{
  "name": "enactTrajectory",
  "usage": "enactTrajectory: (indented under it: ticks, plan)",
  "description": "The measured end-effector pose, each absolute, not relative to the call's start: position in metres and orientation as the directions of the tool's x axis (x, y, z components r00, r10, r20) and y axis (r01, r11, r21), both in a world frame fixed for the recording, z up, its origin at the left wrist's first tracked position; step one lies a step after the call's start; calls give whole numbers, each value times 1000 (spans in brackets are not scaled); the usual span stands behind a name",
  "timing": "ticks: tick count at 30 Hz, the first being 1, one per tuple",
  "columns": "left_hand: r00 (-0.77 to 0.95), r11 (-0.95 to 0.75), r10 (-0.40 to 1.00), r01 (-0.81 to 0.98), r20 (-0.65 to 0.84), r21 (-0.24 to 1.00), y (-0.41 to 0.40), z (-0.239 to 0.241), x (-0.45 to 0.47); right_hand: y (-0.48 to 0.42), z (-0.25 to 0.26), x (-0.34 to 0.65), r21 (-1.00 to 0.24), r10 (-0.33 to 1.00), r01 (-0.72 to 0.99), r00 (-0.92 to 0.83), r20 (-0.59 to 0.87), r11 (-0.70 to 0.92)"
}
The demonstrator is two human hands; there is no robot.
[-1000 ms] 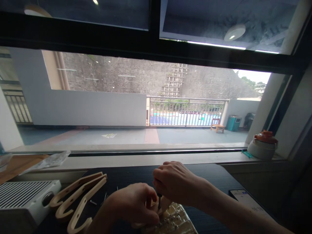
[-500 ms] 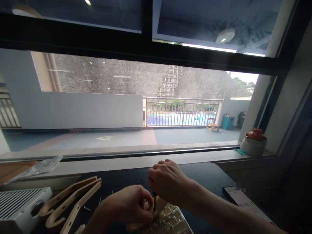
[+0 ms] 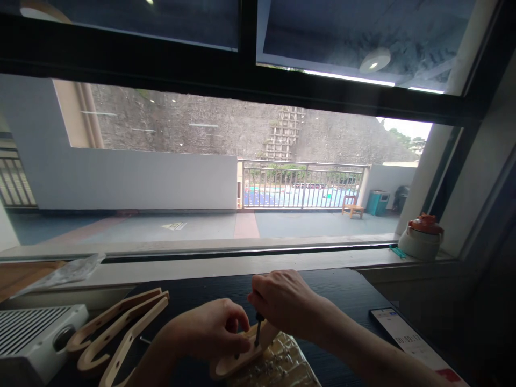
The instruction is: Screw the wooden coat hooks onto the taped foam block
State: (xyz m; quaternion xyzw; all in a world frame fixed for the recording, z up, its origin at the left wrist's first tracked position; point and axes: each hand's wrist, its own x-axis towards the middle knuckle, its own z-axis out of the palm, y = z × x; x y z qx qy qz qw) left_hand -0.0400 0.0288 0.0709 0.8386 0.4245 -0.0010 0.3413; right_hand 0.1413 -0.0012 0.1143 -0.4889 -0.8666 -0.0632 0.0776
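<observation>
My right hand is closed around the dark handle of a screwdriver, its shaft pointing down at a pale wooden hook. Beside the shaft, my left hand has its thumb and forefinger apart, the thumb close over the hook's upper edge. Whether it touches the wood is unclear, and its other fingers are curled out of sight. Under and beside the hook lies a shiny, yellowish plastic-wrapped packet with several small metal screws on it.
Several similar wooden hooks lie on the dark table, left of my hands, near a loose screw. A white slatted device stands far left. At right lies a phone showing a timer; an orange-lidded jar stands on the windowsill.
My left hand has loosened and drawn slightly up and left, uncovering more of the wooden hook. My right hand has shifted slightly right and down with the screwdriver. The view has shifted slightly.
</observation>
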Motion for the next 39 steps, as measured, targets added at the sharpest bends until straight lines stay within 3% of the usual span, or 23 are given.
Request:
enactTrajectory:
  ticks: [6, 18, 27, 39]
  plan:
    - [676, -403, 669, 680, -310, 613, 30, 68, -38, -1, 139, 154, -61, 711, 709, -701, 49, 703]
    - [645, -377, 678, 717, -352, 587, 24, 71, -38, 8, 121, 154, -52, 755, 756, -645, 117, 653]
    - [615, -428, 729, 752, -301, 501, 22, 71, -30, 6, 134, 158, -81, 706, 703, -708, 6, 706]
    - [563, -397, 769, 792, -304, 464, 20, 65, -26, 7, 133, 156, -70, 758, 756, -652, 15, 651]
